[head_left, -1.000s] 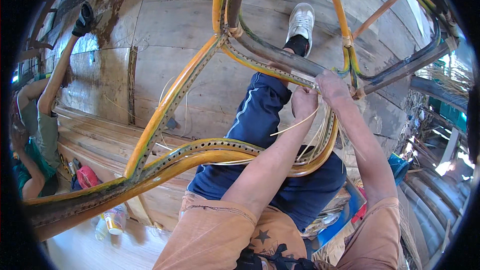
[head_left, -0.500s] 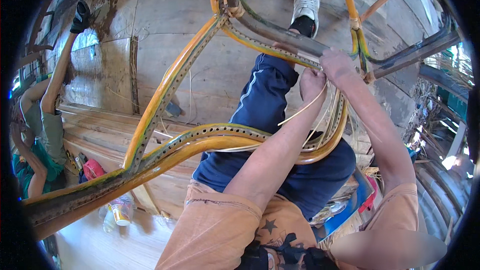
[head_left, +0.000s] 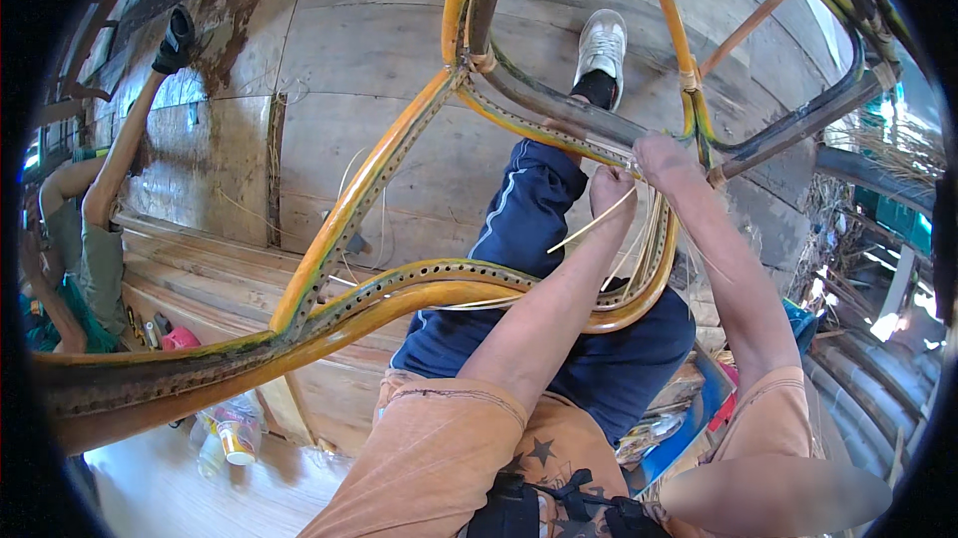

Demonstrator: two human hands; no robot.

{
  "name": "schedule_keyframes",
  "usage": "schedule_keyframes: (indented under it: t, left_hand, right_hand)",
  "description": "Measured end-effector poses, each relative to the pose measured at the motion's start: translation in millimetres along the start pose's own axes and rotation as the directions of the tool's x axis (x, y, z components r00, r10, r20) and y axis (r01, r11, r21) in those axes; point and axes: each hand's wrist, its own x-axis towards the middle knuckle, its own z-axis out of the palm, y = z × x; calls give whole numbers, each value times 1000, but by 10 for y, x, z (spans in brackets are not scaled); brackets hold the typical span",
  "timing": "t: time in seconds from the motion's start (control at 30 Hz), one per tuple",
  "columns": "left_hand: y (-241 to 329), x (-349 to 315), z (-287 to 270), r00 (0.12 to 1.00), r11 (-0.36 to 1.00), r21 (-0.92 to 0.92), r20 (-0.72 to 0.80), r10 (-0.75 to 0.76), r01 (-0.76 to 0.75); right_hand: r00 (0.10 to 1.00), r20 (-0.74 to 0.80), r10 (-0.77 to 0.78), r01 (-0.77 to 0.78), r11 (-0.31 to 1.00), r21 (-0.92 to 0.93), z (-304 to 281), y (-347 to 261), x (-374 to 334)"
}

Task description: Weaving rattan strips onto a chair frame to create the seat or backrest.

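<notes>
A curved yellow-orange rattan furniture frame point(head_left: 364, 184) with rows of drilled holes lies across my lap. My left hand point(head_left: 612, 191) is closed in a pinch on a thin pale cane strand point(head_left: 584, 229), whose loose end sticks out toward the lower left. Right beside it, my right hand point(head_left: 667, 161) is curled against the drilled rail, below the dark pole point(head_left: 559, 107). Its fingertips are hidden, so what they grip cannot be made out. Several pale strands point(head_left: 647, 244) run from under my hands to the frame's rounded near corner.
Under the frame is my bent leg in blue trousers point(head_left: 529, 199); a white shoe point(head_left: 603, 44) rests on the plank floor point(head_left: 379, 29). Stacked boards point(head_left: 210, 269) lie to the left, where another person's leg point(head_left: 125, 139) stretches out. Cups and bottles point(head_left: 235, 433) stand lower left. A blue container point(head_left: 689, 428) is by my right side.
The whole frame has shifted slightly downward in view, its left upright to the right. My hands have moved slightly down and left, staying close together at the same rail.
</notes>
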Motion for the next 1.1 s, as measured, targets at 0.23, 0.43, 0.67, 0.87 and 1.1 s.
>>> schedule_keyframes:
  t: [0.23,0.43,0.67,0.87,1.1]
  left_hand:
    - [-260,150,12,999,993,-117,32,19,-15]
    - [-213,111,40,1000,999,-34,-5,5,-5]
    - [-278,105,83,1000,994,-108,23,12,-9]
    - [-329,241,-91,989,987,-86,50,137,-133]
    - [508,-140,-314,883,760,455,181,432,-465]
  right_hand:
    - [968,-206,-147,124,985,-119,-21,-206,-113]
    - [970,-190,-149,122,982,-144,-1,-178,-115]
    - [988,-98,-116,99,981,-168,46,-121,-31]
    - [984,-160,-81,70,995,-77,-30,-221,-99]
    - [564,-456,688,12,546,838,220,390,-1813]
